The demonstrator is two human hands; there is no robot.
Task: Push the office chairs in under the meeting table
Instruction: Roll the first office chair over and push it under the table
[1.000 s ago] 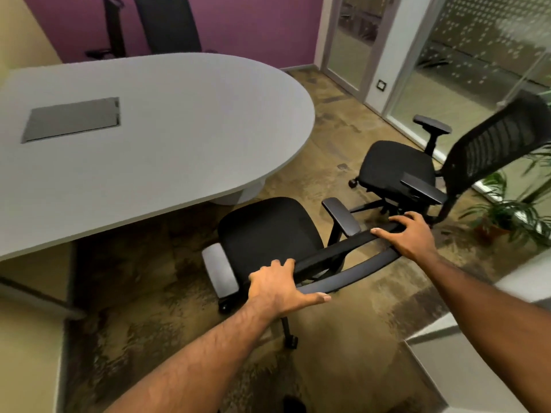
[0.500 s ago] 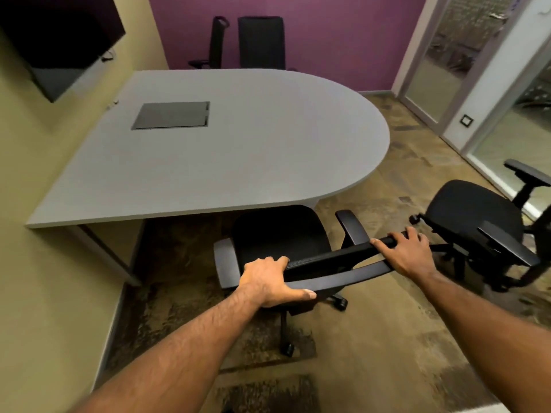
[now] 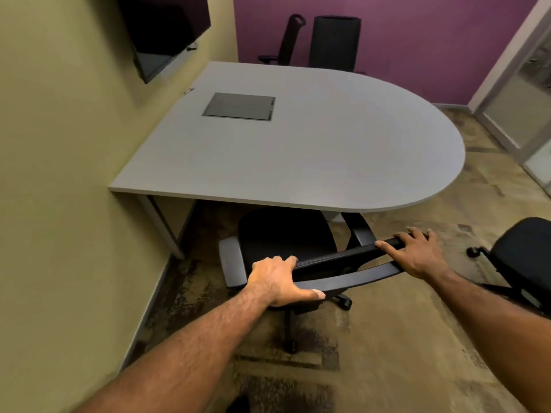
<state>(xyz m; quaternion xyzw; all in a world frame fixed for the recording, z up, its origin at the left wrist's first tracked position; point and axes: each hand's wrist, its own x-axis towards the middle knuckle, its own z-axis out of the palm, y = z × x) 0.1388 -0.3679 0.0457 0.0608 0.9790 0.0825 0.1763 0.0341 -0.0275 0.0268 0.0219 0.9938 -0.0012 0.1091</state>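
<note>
A black office chair (image 3: 286, 234) stands at the near edge of the grey meeting table (image 3: 328, 150), the front of its seat just under the tabletop. My left hand (image 3: 277, 281) grips the left end of the chair's backrest top. My right hand (image 3: 414, 254) holds the right end of the same backrest. A second black chair (image 3: 524, 257) stands away from the table at the right edge of the view. Two more black chairs (image 3: 331, 43) sit at the table's far side by the purple wall.
A yellow wall (image 3: 59, 174) runs close along the left, with a dark screen (image 3: 161, 34) mounted on it. A table leg (image 3: 161, 222) stands left of the chair. A grey hatch (image 3: 238, 105) is set in the tabletop. Glass doors (image 3: 518, 99) are at the right.
The chair has rolled forward toward the table with both hands on its backrest, and its seat front now reaches under the edge. The view has swung left.
</note>
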